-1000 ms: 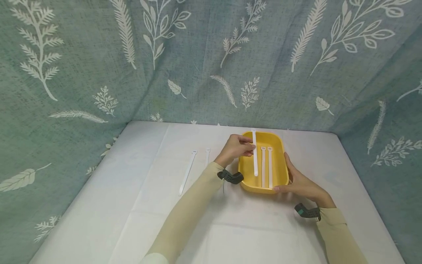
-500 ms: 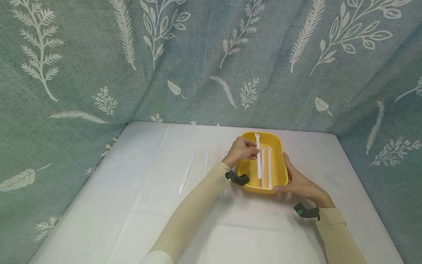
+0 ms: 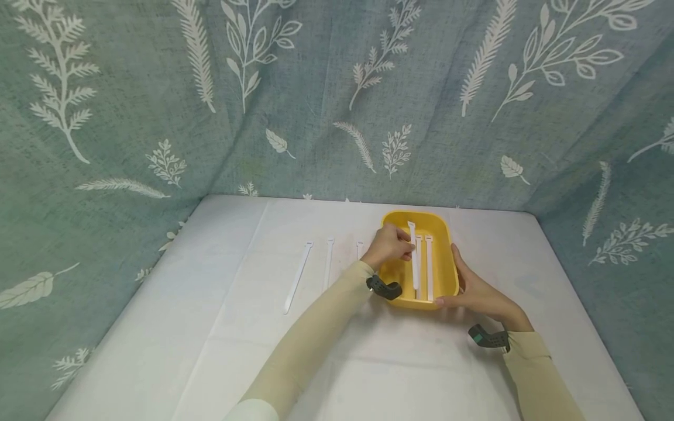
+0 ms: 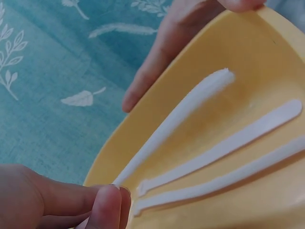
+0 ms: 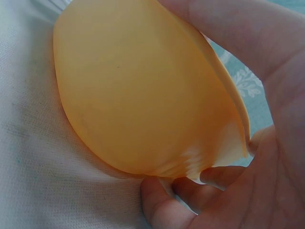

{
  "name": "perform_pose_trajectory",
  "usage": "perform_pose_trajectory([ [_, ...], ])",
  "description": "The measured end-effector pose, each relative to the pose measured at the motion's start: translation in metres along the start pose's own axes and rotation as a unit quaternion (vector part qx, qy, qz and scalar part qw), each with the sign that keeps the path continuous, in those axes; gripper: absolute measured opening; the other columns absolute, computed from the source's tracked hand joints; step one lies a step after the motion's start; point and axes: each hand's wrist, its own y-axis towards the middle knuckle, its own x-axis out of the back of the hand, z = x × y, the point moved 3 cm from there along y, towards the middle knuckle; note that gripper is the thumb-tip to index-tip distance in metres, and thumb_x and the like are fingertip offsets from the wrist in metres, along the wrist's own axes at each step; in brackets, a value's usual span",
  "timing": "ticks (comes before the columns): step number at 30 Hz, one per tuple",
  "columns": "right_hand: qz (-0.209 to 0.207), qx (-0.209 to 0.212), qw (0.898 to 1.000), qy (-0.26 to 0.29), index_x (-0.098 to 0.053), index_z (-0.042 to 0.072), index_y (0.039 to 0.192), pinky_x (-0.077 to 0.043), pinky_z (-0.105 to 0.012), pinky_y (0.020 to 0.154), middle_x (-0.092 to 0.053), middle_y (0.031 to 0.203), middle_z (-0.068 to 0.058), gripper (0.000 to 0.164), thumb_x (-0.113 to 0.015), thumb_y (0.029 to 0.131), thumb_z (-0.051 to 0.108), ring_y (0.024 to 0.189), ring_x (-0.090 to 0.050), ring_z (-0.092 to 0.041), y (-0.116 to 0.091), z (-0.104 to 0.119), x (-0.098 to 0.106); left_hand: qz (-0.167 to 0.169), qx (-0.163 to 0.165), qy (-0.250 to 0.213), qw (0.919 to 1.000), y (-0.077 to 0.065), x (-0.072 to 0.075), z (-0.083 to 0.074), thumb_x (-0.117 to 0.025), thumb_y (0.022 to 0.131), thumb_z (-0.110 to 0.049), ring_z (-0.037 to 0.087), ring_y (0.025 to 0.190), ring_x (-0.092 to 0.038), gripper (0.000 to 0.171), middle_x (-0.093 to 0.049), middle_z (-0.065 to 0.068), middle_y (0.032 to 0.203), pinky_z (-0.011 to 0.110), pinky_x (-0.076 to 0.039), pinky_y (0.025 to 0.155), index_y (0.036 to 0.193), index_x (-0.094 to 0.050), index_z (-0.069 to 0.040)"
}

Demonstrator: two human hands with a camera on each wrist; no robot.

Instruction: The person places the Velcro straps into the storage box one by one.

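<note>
In the head view my left hand (image 3: 388,242) reaches over the left rim of a yellow tray (image 3: 443,266). Thumb and fingers pinch a thin white cable tie (image 3: 415,266) just below its slotted head; its long tail hangs over the tray floor. Two similar cable ties, one at the right (image 3: 429,269) and one partly covered by the held tie, lie lengthwise inside. The left wrist view shows the pinched cable tie (image 4: 167,126) apart from those two. My right hand (image 3: 476,292) grips the tray's near right corner, thumb at the rim, fingers round the outer wall (image 5: 133,95).
Left of the tray, three more white cable ties lie on the white-covered table (image 3: 247,339): a slanted one (image 3: 298,278), a middle one (image 3: 328,263) and one mostly hidden by the left arm (image 3: 360,248). A green leaf-patterned curtain (image 3: 316,88) rises behind the table.
My left hand has moved right and a little nearer, bringing the pinched cable tie from the tray's left side to beside the two inside. The right hand holds the tray in place.
</note>
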Motion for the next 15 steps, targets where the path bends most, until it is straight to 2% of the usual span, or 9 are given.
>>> perform_pose_trajectory([
  [6,0.000,-0.004,1.000,0.004,0.029,0.026,0.160,-0.008,-0.071,0.125,0.025,0.172,-0.011,0.137,-0.085,0.085,0.026,0.160,0.006,-0.048,0.000,-0.001,-0.001,0.003,-0.005,0.024,0.9997,0.002,-0.004,0.002,-0.072,0.095,-0.004,0.023,0.073,-0.078,0.029,-0.078,0.021,0.101,0.033,-0.065,0.077,0.121,-0.069,0.009],
  [12,-0.002,-0.002,1.000,-0.001,0.028,0.026,0.160,-0.009,-0.069,0.126,0.024,0.173,-0.010,0.136,-0.085,0.085,0.026,0.160,0.005,-0.047,0.001,-0.003,0.000,0.009,-0.012,0.078,0.9968,0.004,-0.009,0.002,-0.072,0.095,-0.005,0.023,0.075,-0.079,0.028,-0.079,0.017,0.086,0.027,-0.063,0.084,0.120,-0.070,0.008],
  [15,-0.005,-0.005,1.000,-0.005,0.028,0.026,0.160,-0.010,-0.069,0.126,0.023,0.173,-0.011,0.137,-0.086,0.084,0.028,0.160,0.003,-0.047,0.001,-0.002,0.001,0.012,-0.013,0.104,0.9944,0.004,-0.012,0.002,-0.072,0.096,-0.006,0.024,0.078,-0.079,0.027,-0.079,0.014,0.081,0.029,-0.062,0.088,0.119,-0.071,0.007],
])
